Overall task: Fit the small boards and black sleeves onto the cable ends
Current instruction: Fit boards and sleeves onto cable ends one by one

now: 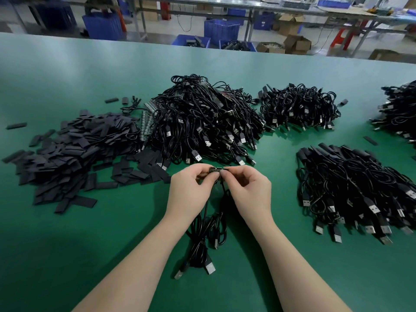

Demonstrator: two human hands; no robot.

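Lying far left on the green table (67,255), a heap of black sleeves (74,152); next a large cable pile (202,122) with strips of small boards (147,122) at its left edge. Centre: left hand (191,190) pinches a small board (215,170), right hand (247,190) pinches its other end (fingertips nearly meeting). Black cables (202,239) hang below the hands, plugs resting on the table. Right: more bundled cable piles (355,188).

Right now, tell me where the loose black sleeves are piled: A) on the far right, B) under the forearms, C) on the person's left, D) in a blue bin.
C: the flat black sleeves lie heaped on the green table, left of the hands.
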